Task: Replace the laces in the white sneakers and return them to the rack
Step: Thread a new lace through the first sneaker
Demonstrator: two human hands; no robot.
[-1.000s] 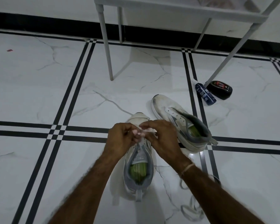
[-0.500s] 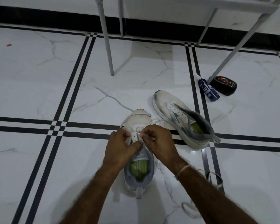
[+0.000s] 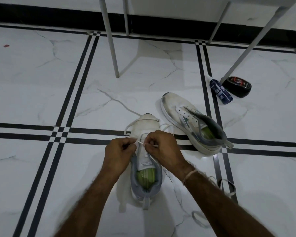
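A white sneaker [image 3: 148, 124] with a grey collar and green insole stands on the floor in front of me, toe pointing away. A white lace [image 3: 128, 130] loops loosely round its toe. My left hand [image 3: 119, 153] pinches the lace at the left eyelets. My right hand [image 3: 162, 149] pinches the lace tip over the tongue. The second white sneaker [image 3: 176, 106] lies to the right, unlaced and tipped on its side. The rack [image 3: 112, 43] shows only its grey legs at the top.
A blue tube [image 3: 220, 91] and a black shoe polish container [image 3: 237, 86] lie by the rack's right leg. Loose laces [image 3: 229, 187] lie on the white marble floor at my right forearm.
Both hands have moved down the sneaker from the toe toward the tongue, drawing the lace along. The toe of the near sneaker is now uncovered.
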